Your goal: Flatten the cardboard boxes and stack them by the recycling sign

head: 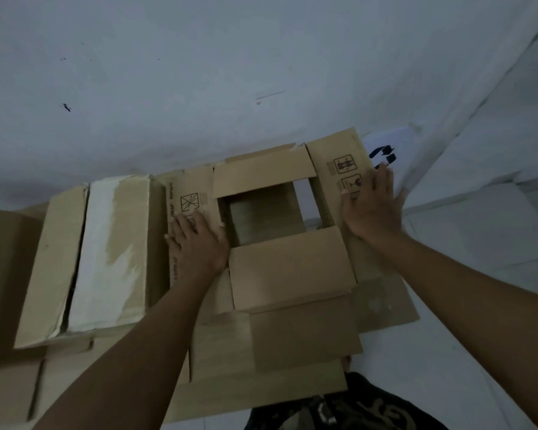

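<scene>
A brown cardboard box [289, 268] stands in the middle of the view with its flaps spread outward and a square opening between them. My left hand [199, 243] lies flat, palm down, on its left flap next to printed handling symbols. On the right flap, my right hand [370, 203] presses flat over other printed symbols. Behind that flap a white sheet with a black recycling sign [385, 153] leans on the wall, partly hidden. Flattened cardboard [261, 395] lies under the box.
A closed box [106, 259] with torn pale tape stands to the left, touching the open one, and more cardboard [3, 274] sits at the far left. A grey wall [230, 72] rises behind. Pale floor tiles [479, 243] extend to the right. My patterned trousers [339, 411] show below.
</scene>
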Action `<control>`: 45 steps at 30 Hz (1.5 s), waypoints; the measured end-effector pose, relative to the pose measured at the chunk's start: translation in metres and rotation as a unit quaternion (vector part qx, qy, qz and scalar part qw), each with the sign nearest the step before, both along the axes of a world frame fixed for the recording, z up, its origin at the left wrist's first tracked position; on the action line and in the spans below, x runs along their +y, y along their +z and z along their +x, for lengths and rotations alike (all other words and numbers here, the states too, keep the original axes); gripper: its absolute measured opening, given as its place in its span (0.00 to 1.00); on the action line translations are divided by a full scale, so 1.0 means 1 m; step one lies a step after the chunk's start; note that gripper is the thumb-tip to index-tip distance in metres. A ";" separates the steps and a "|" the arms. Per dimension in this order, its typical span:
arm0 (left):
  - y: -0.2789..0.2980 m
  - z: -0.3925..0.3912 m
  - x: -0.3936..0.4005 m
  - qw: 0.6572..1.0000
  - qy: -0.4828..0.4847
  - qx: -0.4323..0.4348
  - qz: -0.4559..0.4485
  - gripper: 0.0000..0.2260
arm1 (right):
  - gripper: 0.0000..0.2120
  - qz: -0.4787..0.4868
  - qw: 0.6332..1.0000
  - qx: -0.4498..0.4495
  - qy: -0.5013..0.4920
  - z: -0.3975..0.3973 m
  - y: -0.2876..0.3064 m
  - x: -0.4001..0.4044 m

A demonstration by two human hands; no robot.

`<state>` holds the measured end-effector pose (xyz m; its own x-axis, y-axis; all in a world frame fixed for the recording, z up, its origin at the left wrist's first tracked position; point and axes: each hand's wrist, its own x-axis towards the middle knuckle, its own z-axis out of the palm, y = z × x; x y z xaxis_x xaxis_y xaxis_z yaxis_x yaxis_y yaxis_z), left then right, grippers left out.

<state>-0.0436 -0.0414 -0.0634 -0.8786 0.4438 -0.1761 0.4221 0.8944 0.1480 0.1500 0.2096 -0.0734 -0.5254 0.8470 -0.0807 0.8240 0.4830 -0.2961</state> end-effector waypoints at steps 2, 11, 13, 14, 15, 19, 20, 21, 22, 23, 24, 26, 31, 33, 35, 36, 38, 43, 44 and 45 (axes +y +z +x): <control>0.010 -0.006 0.012 0.997 -0.052 0.051 0.022 0.32 | 0.27 0.086 0.995 0.021 0.050 -0.002 0.010 -0.007; 0.031 -0.034 0.065 0.935 -0.332 0.104 0.063 0.31 | 0.25 -0.170 0.953 -0.056 0.245 -0.037 0.058 -0.090; 0.028 -0.038 0.070 0.930 -0.351 0.088 0.058 0.29 | 0.28 -0.180 0.952 -0.108 0.223 -0.042 0.063 -0.100; 0.027 -0.040 0.072 0.928 -0.359 0.079 0.056 0.27 | 0.28 -0.174 0.955 -0.118 0.210 -0.042 0.069 -0.102; 0.026 -0.042 0.074 0.924 -0.370 0.074 0.058 0.25 | 0.27 -0.168 0.958 -0.121 0.198 -0.042 0.077 -0.104; 0.034 -0.052 0.082 0.900 -0.418 0.072 0.096 0.17 | 0.22 -0.193 0.957 -0.133 0.173 -0.031 0.122 -0.112; 0.038 -0.054 0.084 0.895 -0.425 0.078 0.109 0.17 | 0.21 -0.208 0.952 -0.145 0.174 -0.027 0.130 -0.116; 0.043 -0.055 0.087 0.890 -0.429 0.089 0.125 0.16 | 0.22 -0.228 0.944 -0.164 0.176 -0.022 0.135 -0.119; 0.047 -0.058 0.090 0.885 -0.430 0.106 0.143 0.15 | 0.24 -0.252 0.933 -0.186 0.178 -0.017 0.137 -0.123; 0.051 -0.059 0.092 0.875 -0.440 0.126 0.161 0.15 | 0.28 -0.281 0.923 -0.204 0.169 -0.012 0.138 -0.132; 0.054 -0.061 0.094 0.864 -0.450 0.146 0.175 0.14 | 0.32 -0.307 0.911 -0.223 0.159 -0.006 0.140 -0.142; 0.060 -0.067 0.105 0.860 -0.442 0.169 0.191 0.14 | 0.35 -0.345 0.887 -0.255 0.168 0.005 0.138 -0.152; 0.065 -0.082 0.128 0.855 -0.419 0.196 0.234 0.14 | 0.39 -0.399 0.868 -0.253 0.156 0.029 0.108 -0.173; 0.062 -0.086 0.134 0.854 -0.423 0.189 0.237 0.14 | 0.43 -0.401 0.880 -0.226 0.119 0.036 0.093 -0.177; 0.050 -0.092 0.139 0.858 -0.423 0.212 0.199 0.19 | 0.44 -0.342 0.903 -0.223 0.137 0.039 0.075 -0.177; 0.043 -0.097 0.141 0.861 -0.422 0.233 0.167 0.24 | 0.44 -0.315 0.911 -0.219 0.151 0.039 0.065 -0.177; 0.030 -0.103 0.146 0.868 -0.419 0.242 0.115 0.35 | 0.44 -0.287 0.920 -0.204 0.171 0.037 0.050 -0.178; 0.010 -0.116 0.162 0.885 -0.424 0.185 0.054 0.47 | 0.38 -0.130 0.966 -0.108 0.195 0.046 0.022 -0.177; 0.004 -0.117 0.163 0.893 -0.419 0.161 0.036 0.47 | 0.38 -0.088 0.971 -0.090 0.203 0.048 0.017 -0.176; -0.004 -0.118 0.164 0.901 -0.413 0.133 0.018 0.45 | 0.38 -0.047 0.974 -0.071 0.212 0.050 0.011 -0.176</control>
